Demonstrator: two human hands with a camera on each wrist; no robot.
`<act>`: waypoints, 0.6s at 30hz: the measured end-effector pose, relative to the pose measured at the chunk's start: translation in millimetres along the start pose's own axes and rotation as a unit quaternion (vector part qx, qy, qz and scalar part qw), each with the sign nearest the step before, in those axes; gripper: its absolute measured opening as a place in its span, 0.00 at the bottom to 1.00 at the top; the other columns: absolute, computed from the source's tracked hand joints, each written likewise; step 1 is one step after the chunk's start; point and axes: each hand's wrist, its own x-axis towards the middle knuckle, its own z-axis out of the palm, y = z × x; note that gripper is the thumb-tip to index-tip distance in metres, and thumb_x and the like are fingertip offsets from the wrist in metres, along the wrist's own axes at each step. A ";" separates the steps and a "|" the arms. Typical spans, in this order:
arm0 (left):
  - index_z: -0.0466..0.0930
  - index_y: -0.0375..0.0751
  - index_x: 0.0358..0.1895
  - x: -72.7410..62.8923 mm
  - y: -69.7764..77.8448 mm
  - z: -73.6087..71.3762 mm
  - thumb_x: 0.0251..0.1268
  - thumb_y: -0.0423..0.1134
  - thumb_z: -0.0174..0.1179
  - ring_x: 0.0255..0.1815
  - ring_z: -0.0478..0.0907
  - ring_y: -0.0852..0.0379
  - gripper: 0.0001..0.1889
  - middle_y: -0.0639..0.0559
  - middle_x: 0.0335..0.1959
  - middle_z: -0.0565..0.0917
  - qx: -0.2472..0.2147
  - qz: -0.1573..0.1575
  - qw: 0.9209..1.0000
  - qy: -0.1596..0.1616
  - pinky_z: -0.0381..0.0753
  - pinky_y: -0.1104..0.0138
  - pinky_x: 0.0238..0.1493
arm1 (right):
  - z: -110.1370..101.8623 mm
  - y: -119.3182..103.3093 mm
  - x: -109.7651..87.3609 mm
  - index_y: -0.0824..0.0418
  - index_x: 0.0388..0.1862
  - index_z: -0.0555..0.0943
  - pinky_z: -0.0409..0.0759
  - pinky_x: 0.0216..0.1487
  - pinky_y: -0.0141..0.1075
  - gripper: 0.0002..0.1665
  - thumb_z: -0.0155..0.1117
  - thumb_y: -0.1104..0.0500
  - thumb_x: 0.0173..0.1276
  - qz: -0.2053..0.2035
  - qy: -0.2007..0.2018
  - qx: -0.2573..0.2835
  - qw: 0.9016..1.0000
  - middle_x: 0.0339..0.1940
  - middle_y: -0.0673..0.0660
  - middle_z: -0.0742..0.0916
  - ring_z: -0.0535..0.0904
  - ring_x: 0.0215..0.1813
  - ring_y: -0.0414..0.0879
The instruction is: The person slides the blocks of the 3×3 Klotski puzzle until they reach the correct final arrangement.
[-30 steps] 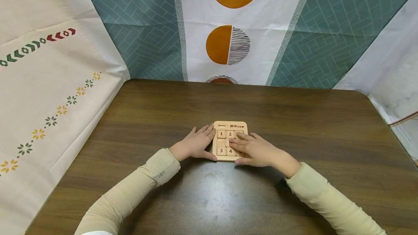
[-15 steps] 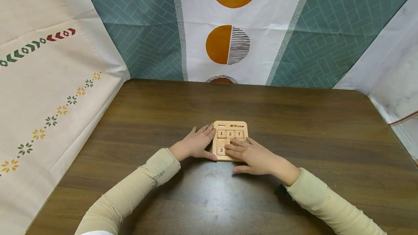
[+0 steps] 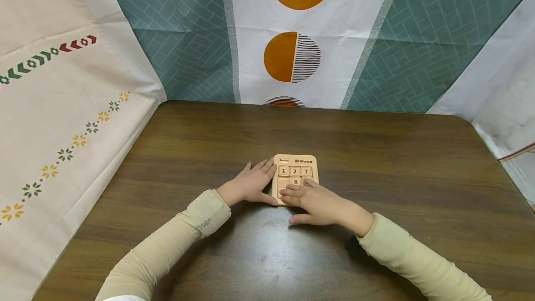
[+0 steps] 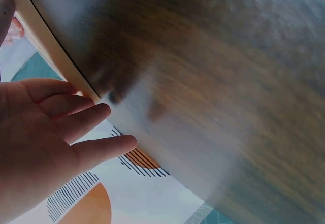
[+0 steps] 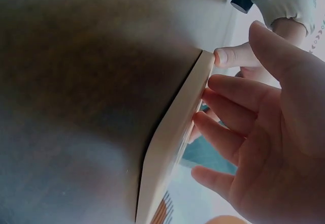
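Observation:
A pale wooden number slide puzzle (image 3: 296, 161) lies flat on the table. In the head view its tiles 1, 2 and 7 form the top row, with tile 8 (image 3: 296, 181) below the 2 and a vacant slot left of the 8. My left hand (image 3: 252, 184) rests along the puzzle's left edge, fingers straight, thumb at the lower left corner. Over the lower rows lies my right hand (image 3: 319, 204), its fingertips on the bottom-left tile and its other fingers covering tiles to the right. In the right wrist view its fingers extend to the puzzle's side (image 5: 172, 127).
The puzzle sits mid-table on a dark brown wooden table (image 3: 209, 138). A patterned curtain (image 3: 192, 36) hangs behind the far edge, and a white embroidered cloth (image 3: 62, 120) covers the left side. Both forearms wear beige sleeves.
My right hand has slid left and toward me, from the upper right tiles to the bottom-left tile, uncovering the 7 and the 8. The left hand has stayed in place.

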 end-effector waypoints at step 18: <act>0.49 0.31 0.69 0.8 -0.4 0.2 0.48 0.67 0.58 0.70 0.48 0.44 0.54 0.38 0.71 0.47 0.001 0.002 1.000 0.000 0.53 0.42 0.60 | -2.7 15.3 12.7 0.65 0.63 0.69 0.58 0.60 0.58 0.35 0.55 0.43 0.65 0.016 0.010 -0.003 1.000 0.64 0.58 0.71 0.63 0.66 0.52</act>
